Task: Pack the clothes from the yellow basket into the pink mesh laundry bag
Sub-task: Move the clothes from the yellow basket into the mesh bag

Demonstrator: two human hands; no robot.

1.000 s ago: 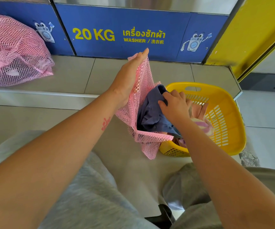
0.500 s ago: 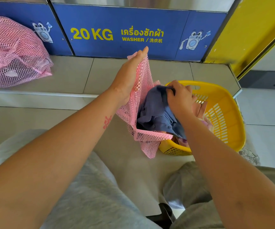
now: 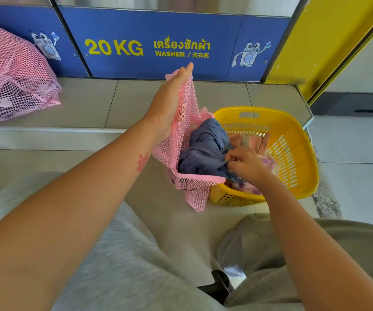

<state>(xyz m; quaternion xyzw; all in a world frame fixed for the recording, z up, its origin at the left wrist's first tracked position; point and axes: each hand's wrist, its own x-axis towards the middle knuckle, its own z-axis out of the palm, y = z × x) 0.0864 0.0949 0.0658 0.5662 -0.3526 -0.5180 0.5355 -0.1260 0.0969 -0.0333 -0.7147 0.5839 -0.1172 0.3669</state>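
Observation:
My left hand (image 3: 169, 102) holds up the rim of the pink mesh laundry bag (image 3: 190, 189), keeping its mouth open beside the yellow basket (image 3: 293, 131). A blue-grey garment (image 3: 203, 149) lies bunched in the bag's mouth, its tail trailing into the basket. My right hand (image 3: 246, 164) is low at the basket's near-left side, fingers pinched on that garment's trailing end. Pink and lilac clothes (image 3: 264, 140) lie in the basket under and behind this hand.
A second, stuffed pink mesh bag (image 3: 13, 75) sits on the tiled step at far left. Blue washer panels (image 3: 147, 48) run along the back; a yellow post (image 3: 329, 41) stands at right. My knees in grey trousers (image 3: 113, 265) fill the foreground.
My right hand has dropped from the top of the blue-grey garment to its lower end at the basket's edge. The garment sits deeper in the bag. My left hand has held still.

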